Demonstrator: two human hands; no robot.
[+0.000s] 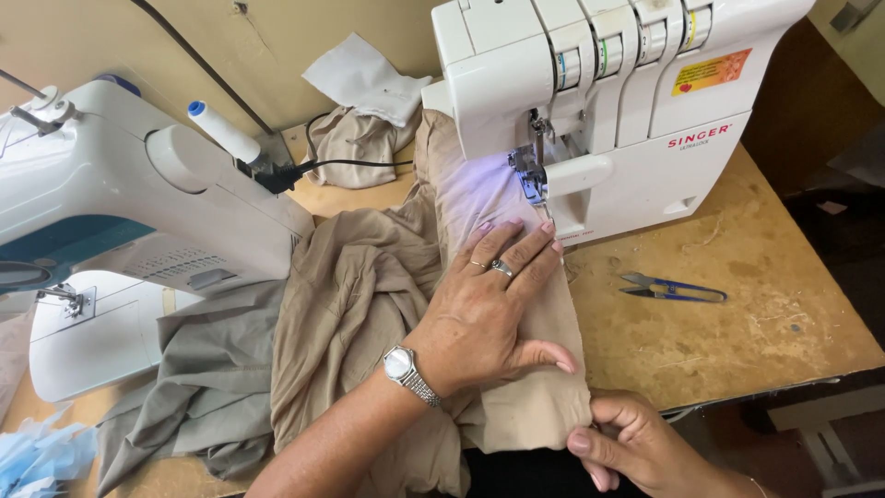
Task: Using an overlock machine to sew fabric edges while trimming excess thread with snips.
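A beige cloth point(359, 304) lies bunched on the wooden table point(737, 314) and runs under the presser foot point(527, 171) of a white overlock machine point(608, 101). My left hand point(489, 309), with rings and a silver wristwatch, lies flat on the cloth just in front of the foot, fingers spread. My right hand point(636, 443) pinches the cloth's near edge at the table's front. A small lamp lights the cloth at the needle.
A blue thread snipper point(673, 290) lies on the table right of the cloth. A white and teal sewing machine point(120, 203) stands at the left, a grey cloth point(198, 378) below it. More fabric pieces point(359, 111) sit at the back; blue scraps point(37, 456) at bottom left.
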